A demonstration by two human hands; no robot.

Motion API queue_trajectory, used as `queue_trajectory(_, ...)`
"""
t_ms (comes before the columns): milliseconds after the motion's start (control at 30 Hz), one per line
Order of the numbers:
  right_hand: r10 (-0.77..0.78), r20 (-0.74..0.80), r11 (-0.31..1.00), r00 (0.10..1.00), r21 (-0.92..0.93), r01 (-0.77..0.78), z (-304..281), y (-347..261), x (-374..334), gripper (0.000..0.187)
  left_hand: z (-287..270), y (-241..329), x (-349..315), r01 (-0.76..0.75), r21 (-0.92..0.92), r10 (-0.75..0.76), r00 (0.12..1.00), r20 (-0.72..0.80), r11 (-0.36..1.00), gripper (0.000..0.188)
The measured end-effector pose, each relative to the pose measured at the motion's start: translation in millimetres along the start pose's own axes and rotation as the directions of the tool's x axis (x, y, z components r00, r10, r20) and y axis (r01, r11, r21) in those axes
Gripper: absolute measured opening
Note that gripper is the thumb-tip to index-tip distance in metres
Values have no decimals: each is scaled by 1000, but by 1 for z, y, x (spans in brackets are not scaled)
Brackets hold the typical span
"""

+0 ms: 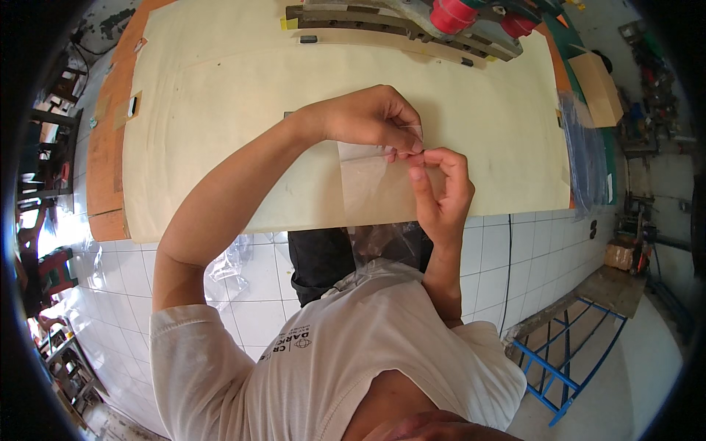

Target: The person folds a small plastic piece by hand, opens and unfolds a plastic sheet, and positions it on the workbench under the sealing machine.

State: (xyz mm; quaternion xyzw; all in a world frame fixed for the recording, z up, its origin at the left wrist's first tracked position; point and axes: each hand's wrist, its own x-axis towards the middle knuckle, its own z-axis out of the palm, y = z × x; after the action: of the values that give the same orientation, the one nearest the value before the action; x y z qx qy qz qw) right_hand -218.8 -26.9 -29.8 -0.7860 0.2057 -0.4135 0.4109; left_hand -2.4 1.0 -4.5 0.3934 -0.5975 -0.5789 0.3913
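Observation:
A thin, creased sheet of clear plastic [379,186], perhaps a flat bag, lies on the near part of the cream-covered table [220,88] and hangs over its front edge toward my lap. My left hand [376,119] reaches across from the left with bent wrist, its thumb and fingers closed on the plastic's upper edge. Close against it, my right hand [446,187] pinches the same edge between thumb and index finger. The fingertips of both hands nearly meet there. Exactly what lies between them is too small to make out.
At the table's far side stands a machine with a long metal bar [397,26] and red parts [452,15]. Stacked clear plastic [586,158] and a cardboard box [596,88] sit at the right edge. A blue metal frame [566,367] stands on the floor at lower right.

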Motion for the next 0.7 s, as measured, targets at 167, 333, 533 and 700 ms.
queue_trajectory(167,17,-2,1000,1000,11,-17,1,-1,0,28,0,-1,0,-9,9,9,1000,-5,1000,16)
queue_trajectory(333,-3,14,1000,1000,-28,4,0,-1,-1,29,0,-1,0,-9,14,9,1000,2,1000,16)
queue_trajectory(533,-22,30,998,999,-53,24,0,-3,1,28,0,-1,0,-11,19,11,1000,-4,1000,16)
queue_trajectory(700,-24,34,997,999,-67,26,-1,3,-1,28,0,-1,0,-21,36,21,1000,-7,999,16)
